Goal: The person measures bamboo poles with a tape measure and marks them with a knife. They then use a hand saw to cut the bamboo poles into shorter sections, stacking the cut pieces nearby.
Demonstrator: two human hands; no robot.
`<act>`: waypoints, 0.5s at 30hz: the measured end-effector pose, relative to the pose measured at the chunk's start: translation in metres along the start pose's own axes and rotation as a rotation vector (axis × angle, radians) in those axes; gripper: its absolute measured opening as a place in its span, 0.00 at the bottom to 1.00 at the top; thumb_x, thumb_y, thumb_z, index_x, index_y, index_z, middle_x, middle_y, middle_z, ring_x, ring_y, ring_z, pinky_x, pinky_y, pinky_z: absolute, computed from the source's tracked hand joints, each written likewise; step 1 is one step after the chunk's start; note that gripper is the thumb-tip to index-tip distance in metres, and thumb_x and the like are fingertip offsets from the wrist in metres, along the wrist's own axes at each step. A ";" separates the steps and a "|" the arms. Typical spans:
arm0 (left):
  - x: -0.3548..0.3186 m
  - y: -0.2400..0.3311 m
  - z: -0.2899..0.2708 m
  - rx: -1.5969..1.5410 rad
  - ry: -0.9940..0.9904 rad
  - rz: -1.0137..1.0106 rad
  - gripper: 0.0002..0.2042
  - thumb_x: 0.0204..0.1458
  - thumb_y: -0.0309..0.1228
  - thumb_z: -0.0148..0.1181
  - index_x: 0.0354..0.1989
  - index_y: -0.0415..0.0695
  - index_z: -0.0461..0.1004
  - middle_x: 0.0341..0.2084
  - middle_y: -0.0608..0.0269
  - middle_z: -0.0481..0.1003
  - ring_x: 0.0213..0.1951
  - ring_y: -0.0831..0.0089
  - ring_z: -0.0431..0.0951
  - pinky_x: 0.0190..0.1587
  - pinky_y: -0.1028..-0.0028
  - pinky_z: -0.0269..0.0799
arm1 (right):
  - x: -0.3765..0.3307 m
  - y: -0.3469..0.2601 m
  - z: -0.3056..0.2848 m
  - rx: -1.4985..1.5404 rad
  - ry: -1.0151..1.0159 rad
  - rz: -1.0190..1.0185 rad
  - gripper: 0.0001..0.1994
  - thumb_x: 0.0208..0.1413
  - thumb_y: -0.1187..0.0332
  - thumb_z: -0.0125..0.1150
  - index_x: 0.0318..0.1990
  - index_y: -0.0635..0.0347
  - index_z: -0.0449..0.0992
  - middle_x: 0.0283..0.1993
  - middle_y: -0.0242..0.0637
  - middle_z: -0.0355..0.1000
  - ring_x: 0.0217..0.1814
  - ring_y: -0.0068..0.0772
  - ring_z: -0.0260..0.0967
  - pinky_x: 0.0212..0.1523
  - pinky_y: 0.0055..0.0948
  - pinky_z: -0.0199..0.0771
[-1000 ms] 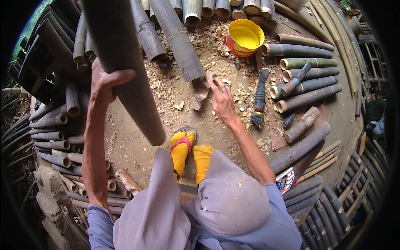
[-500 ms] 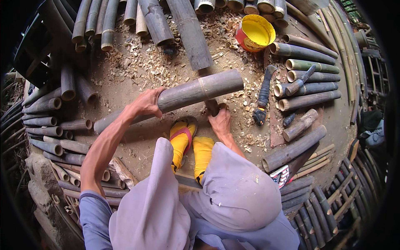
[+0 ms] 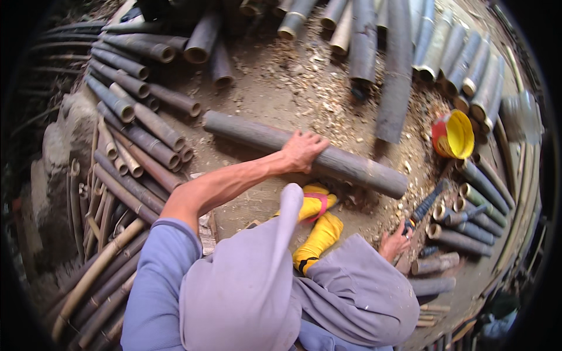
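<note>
My left hand (image 3: pixel 304 151) is closed over the top of a thick grey-brown bamboo pole (image 3: pixel 357 165). The pole lies crosswise in front of my feet, its right end lower in view than its left. Down at the right, beside my knee, my right hand (image 3: pixel 395 242) has its fingers around the near end of a long black-wrapped tool (image 3: pixel 427 205) with orange marks. That tool rests on the ground among chips; motion smears the grip somewhat. My feet in yellow socks (image 3: pixel 319 237) and a pink-strapped sandal are just below the pole.
A red and yellow bucket (image 3: pixel 453 134) stands at the right. Bamboo lengths (image 3: pixel 459 237) lie beside my right hand, with a knife (image 3: pixel 464 214) on them. More bamboo is stacked at the left (image 3: pixel 158 140) and the far side (image 3: pixel 398 76). Wood chips (image 3: pixel 313 76) cover the ground.
My view has swung left. The bamboo pole has come down and turned. My right hand has let go of a dark stick-like piece and moved right to the black-wrapped tool.
</note>
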State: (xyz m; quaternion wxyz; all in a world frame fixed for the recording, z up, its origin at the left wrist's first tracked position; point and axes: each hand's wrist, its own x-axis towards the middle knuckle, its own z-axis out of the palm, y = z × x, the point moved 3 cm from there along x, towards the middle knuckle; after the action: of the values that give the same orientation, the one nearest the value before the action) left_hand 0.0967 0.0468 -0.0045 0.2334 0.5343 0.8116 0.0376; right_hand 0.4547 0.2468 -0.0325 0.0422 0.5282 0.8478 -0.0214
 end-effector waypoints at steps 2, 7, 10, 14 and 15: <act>0.000 -0.002 0.000 -0.011 -0.022 0.009 0.43 0.23 0.36 0.74 0.56 0.51 0.62 0.43 0.60 0.71 0.49 0.58 0.71 0.47 0.53 0.66 | 0.008 0.005 0.009 -0.041 -0.045 -0.034 0.41 0.39 0.78 0.64 0.66 0.41 0.60 0.56 0.50 0.56 0.53 0.54 0.56 0.55 0.51 0.58; -0.003 -0.006 0.014 -0.020 0.033 -0.004 0.40 0.26 0.37 0.73 0.54 0.50 0.63 0.43 0.59 0.70 0.49 0.60 0.71 0.46 0.53 0.66 | 0.025 0.013 0.003 0.003 0.026 -0.061 0.38 0.40 0.81 0.61 0.63 0.46 0.61 0.50 0.48 0.59 0.49 0.52 0.58 0.49 0.48 0.61; -0.004 -0.003 0.015 -0.041 0.078 0.008 0.39 0.26 0.37 0.73 0.53 0.49 0.63 0.43 0.59 0.69 0.49 0.60 0.70 0.47 0.53 0.65 | 0.029 0.035 0.021 0.020 0.175 -0.117 0.33 0.39 0.80 0.61 0.58 0.52 0.65 0.52 0.47 0.61 0.52 0.51 0.60 0.52 0.46 0.61; 0.001 -0.002 0.014 -0.077 0.034 0.017 0.40 0.25 0.37 0.74 0.54 0.49 0.63 0.43 0.59 0.69 0.49 0.61 0.70 0.47 0.54 0.65 | 0.034 0.028 0.004 0.206 -0.061 -0.015 0.27 0.38 0.76 0.64 0.51 0.58 0.68 0.47 0.45 0.66 0.49 0.48 0.64 0.51 0.44 0.63; 0.000 -0.001 0.010 -0.098 0.130 0.052 0.40 0.25 0.38 0.73 0.54 0.49 0.63 0.43 0.59 0.69 0.49 0.61 0.70 0.47 0.53 0.65 | 0.034 0.023 -0.004 0.255 -0.151 0.050 0.25 0.37 0.75 0.64 0.49 0.60 0.69 0.45 0.45 0.67 0.47 0.48 0.65 0.51 0.44 0.64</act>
State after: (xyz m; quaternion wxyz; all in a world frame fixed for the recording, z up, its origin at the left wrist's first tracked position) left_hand 0.0999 0.0445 -0.0135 0.2049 0.5394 0.8082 0.1178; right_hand 0.4602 0.2874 -0.0310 0.0391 0.5473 0.8190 -0.1676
